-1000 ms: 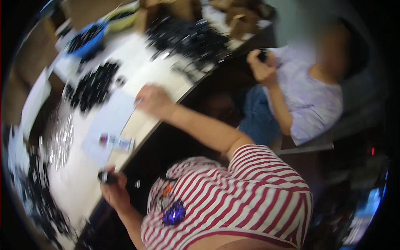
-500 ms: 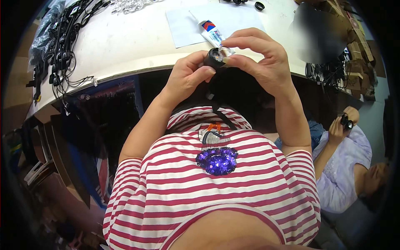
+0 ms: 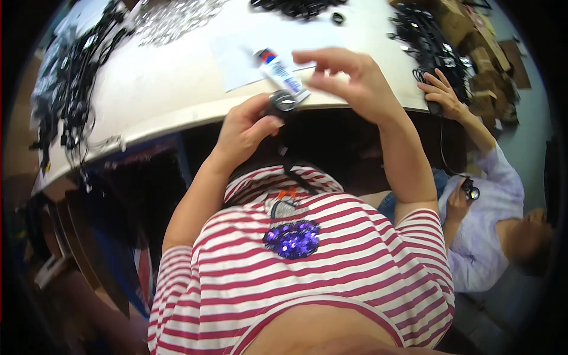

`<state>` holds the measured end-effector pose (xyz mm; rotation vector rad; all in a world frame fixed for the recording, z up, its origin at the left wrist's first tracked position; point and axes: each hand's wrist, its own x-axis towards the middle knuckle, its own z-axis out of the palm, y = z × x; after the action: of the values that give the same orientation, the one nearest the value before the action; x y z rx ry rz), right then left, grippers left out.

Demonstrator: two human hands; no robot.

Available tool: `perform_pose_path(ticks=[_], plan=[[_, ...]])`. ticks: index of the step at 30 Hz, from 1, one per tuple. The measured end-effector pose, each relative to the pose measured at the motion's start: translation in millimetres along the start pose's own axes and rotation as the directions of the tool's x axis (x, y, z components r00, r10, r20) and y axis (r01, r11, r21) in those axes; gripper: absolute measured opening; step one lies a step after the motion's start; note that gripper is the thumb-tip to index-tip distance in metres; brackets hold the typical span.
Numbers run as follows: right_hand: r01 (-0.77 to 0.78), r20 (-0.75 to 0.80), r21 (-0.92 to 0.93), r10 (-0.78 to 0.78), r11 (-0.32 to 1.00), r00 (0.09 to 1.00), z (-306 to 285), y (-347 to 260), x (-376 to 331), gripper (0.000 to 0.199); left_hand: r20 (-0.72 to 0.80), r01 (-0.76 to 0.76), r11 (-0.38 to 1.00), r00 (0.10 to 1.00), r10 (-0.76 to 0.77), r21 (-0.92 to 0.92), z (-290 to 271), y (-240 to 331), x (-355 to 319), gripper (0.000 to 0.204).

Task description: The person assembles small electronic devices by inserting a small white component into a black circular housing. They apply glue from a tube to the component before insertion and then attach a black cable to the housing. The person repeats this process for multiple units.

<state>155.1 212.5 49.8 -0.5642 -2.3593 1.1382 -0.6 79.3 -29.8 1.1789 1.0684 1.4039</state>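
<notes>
My left hand is closed round a small black round lamp housing, held just off the table's front edge. A clear lens shows in the housing's upward end. To the right, my right hand is lifted with thumb and fingers apart and nothing visible between them; motion blurs the fingertips. Between the two hands a white glue tube with a blue and red end lies partly on a white paper sheet.
Black cables cover the table's left side. Clear lenses are heaped at the back left, black parts at the back. A black ring lies beside these. At right, a co-worker's hand reaches to more black cabled parts.
My right hand has let go of the clear lens, now in the housing, and drawn away open. My left hand with the housing appears lower and further left. The co-worker's hand has reached to the table.
</notes>
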Motion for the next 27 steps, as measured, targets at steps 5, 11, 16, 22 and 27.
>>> perform_pose_path(ticks=[5, 11, 16, 22, 27], plan=[[-0.062, -0.441, -0.293, -0.077, 0.954, 0.894, -30.1, 123.8, 71.0, 0.029, -0.202, -0.038, 0.99, 0.979, 0.01, -0.134, -9.8, -6.2, -8.3, 0.043], [-0.339, -0.435, -0.577, 0.072, 0.743, 0.897, -54.1, 149.6, 57.6, 0.017, -0.152, -0.103, 0.992, 0.984, 0.091, -0.077, -1.6, -1.8, -2.8, 0.059], [-0.294, -0.478, -0.424, 0.064, 0.857, 0.876, -51.4, 129.2, 54.5, 0.016, -0.189, -0.087, 0.993, 0.979, 0.07, -0.085, -3.1, 2.9, -3.2, 0.06], [-0.622, 0.244, 0.487, 0.588, 0.614, 0.771, -34.4, 95.4, 52.2, 0.02, -0.178, -0.099, 0.99, 0.981, 0.079, -0.103, -0.4, 4.0, -1.1, 0.056], [-0.646, 0.197, 0.304, 0.617, 0.7, 0.761, -36.0, 119.6, 55.2, 0.023, -0.226, -0.075, 0.989, 0.973, 0.045, -0.127, -15.4, -7.1, -5.1, 0.049]])
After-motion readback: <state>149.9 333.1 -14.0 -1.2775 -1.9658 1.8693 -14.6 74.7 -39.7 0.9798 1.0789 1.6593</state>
